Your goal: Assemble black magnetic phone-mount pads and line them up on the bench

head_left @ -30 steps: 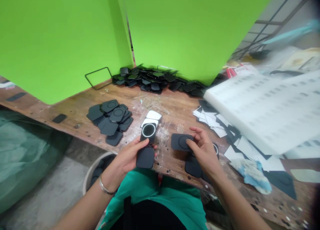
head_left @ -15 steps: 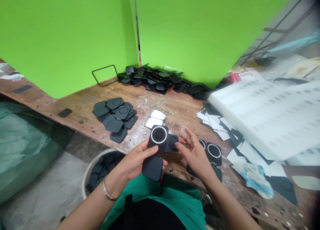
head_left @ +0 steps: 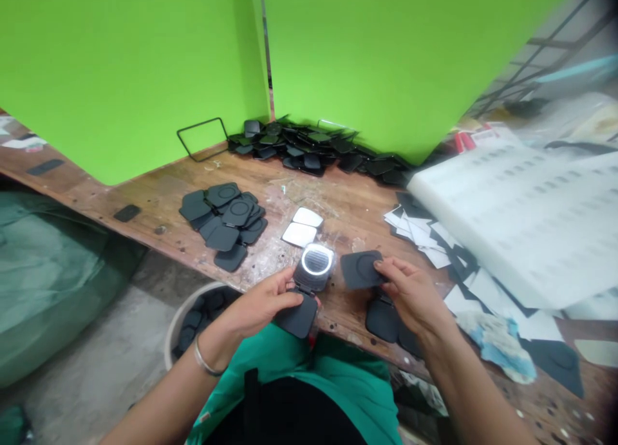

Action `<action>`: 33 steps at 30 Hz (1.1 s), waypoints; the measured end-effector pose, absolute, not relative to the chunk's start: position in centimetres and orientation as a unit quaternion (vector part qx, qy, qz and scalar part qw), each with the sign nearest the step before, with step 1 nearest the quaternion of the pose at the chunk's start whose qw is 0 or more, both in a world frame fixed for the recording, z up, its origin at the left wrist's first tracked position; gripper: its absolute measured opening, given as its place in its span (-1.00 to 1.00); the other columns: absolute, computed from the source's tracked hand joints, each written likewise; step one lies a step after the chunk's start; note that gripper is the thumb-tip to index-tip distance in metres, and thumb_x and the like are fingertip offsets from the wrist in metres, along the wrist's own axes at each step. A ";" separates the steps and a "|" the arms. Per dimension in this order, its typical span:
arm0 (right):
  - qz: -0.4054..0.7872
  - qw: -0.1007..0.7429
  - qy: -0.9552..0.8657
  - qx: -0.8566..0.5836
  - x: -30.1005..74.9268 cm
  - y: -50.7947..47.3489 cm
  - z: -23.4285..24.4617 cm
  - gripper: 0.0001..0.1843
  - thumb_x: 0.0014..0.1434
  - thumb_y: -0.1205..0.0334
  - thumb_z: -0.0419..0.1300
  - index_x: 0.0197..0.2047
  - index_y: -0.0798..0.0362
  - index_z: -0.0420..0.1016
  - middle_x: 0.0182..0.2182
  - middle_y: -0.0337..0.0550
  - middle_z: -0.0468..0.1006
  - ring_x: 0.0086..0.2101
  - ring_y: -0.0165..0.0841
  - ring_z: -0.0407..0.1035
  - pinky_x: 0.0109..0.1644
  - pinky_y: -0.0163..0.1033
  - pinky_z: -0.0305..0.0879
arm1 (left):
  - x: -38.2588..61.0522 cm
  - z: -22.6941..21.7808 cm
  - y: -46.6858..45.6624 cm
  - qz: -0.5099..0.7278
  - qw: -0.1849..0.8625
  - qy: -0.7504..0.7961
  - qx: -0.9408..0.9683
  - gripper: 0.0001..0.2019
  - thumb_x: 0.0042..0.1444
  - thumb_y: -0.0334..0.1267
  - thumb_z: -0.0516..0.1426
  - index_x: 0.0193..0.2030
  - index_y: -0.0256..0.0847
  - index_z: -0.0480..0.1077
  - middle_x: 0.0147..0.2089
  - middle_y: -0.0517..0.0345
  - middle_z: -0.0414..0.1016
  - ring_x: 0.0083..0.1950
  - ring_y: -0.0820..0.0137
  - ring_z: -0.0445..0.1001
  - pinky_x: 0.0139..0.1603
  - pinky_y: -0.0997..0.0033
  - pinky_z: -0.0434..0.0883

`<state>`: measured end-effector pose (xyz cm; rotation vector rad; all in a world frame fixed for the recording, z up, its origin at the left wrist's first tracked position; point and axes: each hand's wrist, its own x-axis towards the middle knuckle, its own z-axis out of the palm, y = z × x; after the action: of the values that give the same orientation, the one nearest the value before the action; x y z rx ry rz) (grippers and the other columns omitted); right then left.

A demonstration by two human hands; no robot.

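My left hand (head_left: 263,303) grips a black hinged two-panel piece (head_left: 299,313), its upper panel carrying a shiny white ring and its lower panel plain. Between the thumb and fingers of my right hand (head_left: 410,290) is a thin black square sheet (head_left: 361,269) with a circle marked on it. A gap separates the sheet from the ringed panel. Below my right hand lie more black hinged pieces (head_left: 382,319), partly covered by it. Two white sheets (head_left: 300,234) lie just beyond the left hand's piece.
Finished-looking black pieces (head_left: 224,223) form a pile at left on the wooden table (head_left: 159,200). More black pieces (head_left: 309,150) heap against the green panels (head_left: 362,58). At right are white scraps (head_left: 420,232), a white foam block (head_left: 521,219) and a rag (head_left: 499,342). A bucket (head_left: 171,332) stands below the edge.
My right hand has moved right and now holds the black sheet away from the ringed piece; before, that sheet lay beside the ring. The left hand's piece has tilted, and its ring catches light.
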<state>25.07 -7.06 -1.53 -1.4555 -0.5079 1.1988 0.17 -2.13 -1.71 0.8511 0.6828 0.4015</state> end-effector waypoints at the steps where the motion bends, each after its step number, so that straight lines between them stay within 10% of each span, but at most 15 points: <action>1: 0.534 0.535 -0.231 -0.613 25.1 -7.2 -1.3 -0.60 -0.33 -0.01 0.53 -0.60 0.06 0.49 -0.55 -0.24 0.48 -0.51 -0.46 0.27 -0.49 -0.37 0.16 | 0.3 -1.7 -2.2 0.180 0.835 0.326 0.405 -0.50 0.08 -0.33 0.26 0.19 -0.26 0.33 -0.17 -0.04 0.61 -0.15 0.27 0.59 -0.14 0.39 0.49; 10: 0.600 0.472 -0.286 -0.579 23.1 -7.1 -0.6 -0.52 -0.32 -0.02 0.52 -0.70 0.04 0.31 -0.53 -0.23 0.48 -0.48 -0.43 0.27 -0.36 -0.29 0.21 | 1.2 -1.6 -2.4 0.065 0.837 0.351 0.414 -0.52 0.11 -0.28 0.20 0.20 -0.25 0.35 -0.42 0.04 0.59 -0.45 0.32 0.59 -0.45 0.47 0.50; 33: 0.582 0.450 -0.310 -0.602 23.0 -7.8 -1.9 -0.53 -0.29 -0.10 0.49 -0.66 0.03 0.36 -0.43 -0.12 0.58 -0.42 -0.32 0.36 -0.31 -0.22 0.28 | 1.7 -1.9 -2.9 0.062 0.839 0.340 0.420 -0.53 0.07 -0.27 0.22 0.15 -0.26 0.38 -0.42 0.02 0.58 -0.47 0.30 0.59 -0.49 0.46 0.51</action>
<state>22.96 -7.81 -1.94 -1.4883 -0.7672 1.4404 1.68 -2.86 -1.88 0.8875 0.7188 0.1320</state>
